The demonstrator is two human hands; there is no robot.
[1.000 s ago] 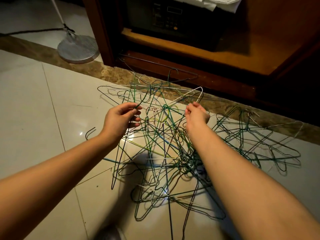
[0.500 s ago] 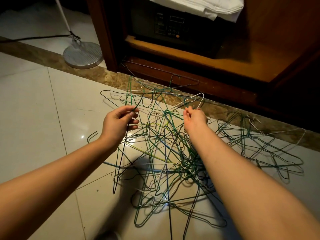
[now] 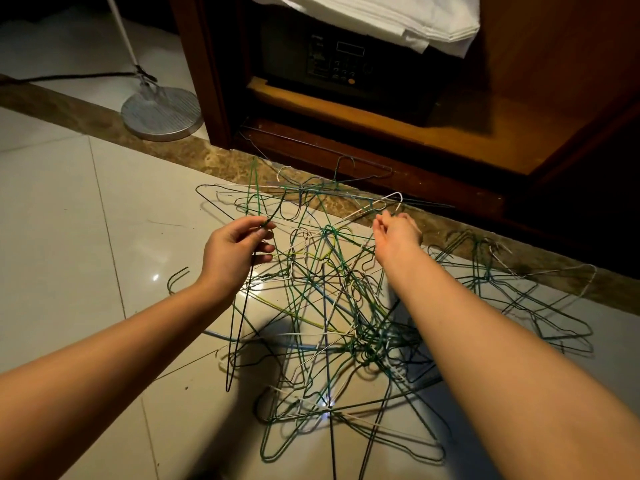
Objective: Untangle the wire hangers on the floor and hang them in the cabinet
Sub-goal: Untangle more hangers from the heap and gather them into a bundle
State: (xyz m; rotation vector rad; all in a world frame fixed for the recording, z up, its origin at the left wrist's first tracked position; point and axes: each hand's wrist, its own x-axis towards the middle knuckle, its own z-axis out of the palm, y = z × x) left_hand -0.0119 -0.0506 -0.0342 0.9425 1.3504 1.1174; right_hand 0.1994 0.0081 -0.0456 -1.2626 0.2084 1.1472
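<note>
As both arms stretch forward, left hand (image 3: 232, 254) pinches green hanger (image 3: 277, 208), right hand (image 3: 396, 237) pinches white hanger (image 3: 389, 198).

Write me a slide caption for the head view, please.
Left hand pinches a dark hanger from the tangle; right hand at a white hanger by the cabinet.

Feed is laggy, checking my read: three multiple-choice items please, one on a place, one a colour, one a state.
1. The round stand base sits: A) left of the cabinet; B) inside it; C) on the hangers.
2. The cloth over the safe is: A) red; B) white; C) blue.
3. The left hand: A) holds the cloth; B) is out of view; C) pinches a wire of the hanger tangle.
Key: 1 A, it stands beside the cabinet's left post; 2 B, pale folds overhang the safe; 3 C, thumb and finger close on a green wire.
</note>
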